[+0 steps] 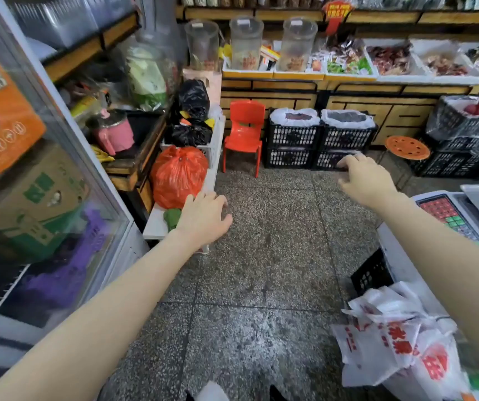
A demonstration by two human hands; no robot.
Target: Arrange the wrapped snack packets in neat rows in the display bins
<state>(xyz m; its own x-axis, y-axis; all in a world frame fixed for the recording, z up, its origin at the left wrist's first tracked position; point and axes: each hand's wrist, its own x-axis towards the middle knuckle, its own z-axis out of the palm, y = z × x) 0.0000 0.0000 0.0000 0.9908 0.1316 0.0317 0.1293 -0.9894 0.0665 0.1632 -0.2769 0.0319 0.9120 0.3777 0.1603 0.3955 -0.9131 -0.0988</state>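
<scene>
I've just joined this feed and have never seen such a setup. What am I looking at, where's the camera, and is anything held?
No machine here: one camera sits on a person's head, looking forward and down, so you see their own bare hands. The left hand and right hand reach out above the speckled floor, fingers loosely curled, holding nothing. The wrapped snack packets lie in display bins far ahead, behind a red chair and black crates. A scale and plastic bags sit at the right.

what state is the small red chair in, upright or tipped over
Upright. The red chair stands on its legs, backrest up and seat level, beside the black crates.
</scene>
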